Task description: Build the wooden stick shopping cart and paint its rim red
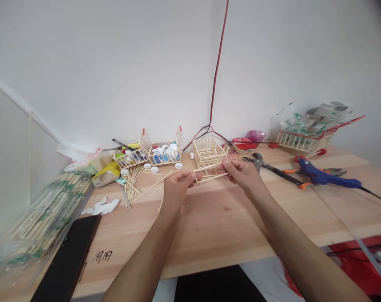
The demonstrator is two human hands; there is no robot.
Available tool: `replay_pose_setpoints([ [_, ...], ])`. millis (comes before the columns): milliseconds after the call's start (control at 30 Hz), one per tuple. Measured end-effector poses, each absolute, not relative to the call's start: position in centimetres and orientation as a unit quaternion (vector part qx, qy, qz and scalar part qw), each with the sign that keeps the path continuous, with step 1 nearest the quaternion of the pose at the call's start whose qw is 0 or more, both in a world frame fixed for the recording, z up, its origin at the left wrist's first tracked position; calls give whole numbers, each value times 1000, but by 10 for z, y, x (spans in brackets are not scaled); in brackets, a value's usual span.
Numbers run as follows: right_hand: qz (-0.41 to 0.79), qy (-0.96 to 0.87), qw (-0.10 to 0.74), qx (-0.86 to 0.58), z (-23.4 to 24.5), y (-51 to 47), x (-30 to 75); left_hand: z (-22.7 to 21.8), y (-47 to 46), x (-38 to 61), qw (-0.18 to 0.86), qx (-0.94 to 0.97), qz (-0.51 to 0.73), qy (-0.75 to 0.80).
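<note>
Between my two hands is a small frame of thin wooden sticks (212,177), held just above the table. My left hand (178,188) pinches its left end between thumb and fingers. At the other end, my right hand (242,174) grips it, with the fingertips partly hidden. Just behind the frame stands a little open basket (207,152) built from the same sticks. Loose sticks (133,186) lie in a pile to the left of my left hand.
Two small stick carts (165,156) (132,157) hold bottle caps and pens. A larger red-trimmed cart (304,142) stands right. Nearby lie pliers (274,170) and a blue glue gun (325,174). Bagged chopsticks (52,209), a black phone (69,256) and crumpled tissue (103,206) are left.
</note>
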State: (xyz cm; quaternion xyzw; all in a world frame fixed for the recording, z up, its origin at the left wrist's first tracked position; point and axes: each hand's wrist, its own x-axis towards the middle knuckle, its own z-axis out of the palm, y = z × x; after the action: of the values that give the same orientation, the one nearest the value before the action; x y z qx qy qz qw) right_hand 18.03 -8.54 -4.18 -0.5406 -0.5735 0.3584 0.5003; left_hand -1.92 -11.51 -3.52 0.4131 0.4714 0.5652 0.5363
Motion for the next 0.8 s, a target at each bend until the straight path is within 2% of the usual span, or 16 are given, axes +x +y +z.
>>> replay_pose_setpoints([
  [100, 401, -558, 486, -540, -45, -87, 184, -38, -113, -20, 564, 386, 564, 463],
  [200, 396, -566, 482, -539, -47, -92, 189, -39, -113, -19, 577, 375, 559, 462],
  [400, 457, -503, 486, -549, -51, -101, 200, -37, -113, -18, 595, 417, 496, 476],
  [467, 476, -472, 490, -557, -56, -103, 206, -36, -113, -19, 541, 471, 488, 497],
  [633, 489, -442, 485, -574, -66, -111, 220, -37, -115, -18, 272, 654, 431, 560],
  [800, 505, -423, 466, -591, -70, -120, 228, -45, -121, -7, 134, 777, 352, 503],
])
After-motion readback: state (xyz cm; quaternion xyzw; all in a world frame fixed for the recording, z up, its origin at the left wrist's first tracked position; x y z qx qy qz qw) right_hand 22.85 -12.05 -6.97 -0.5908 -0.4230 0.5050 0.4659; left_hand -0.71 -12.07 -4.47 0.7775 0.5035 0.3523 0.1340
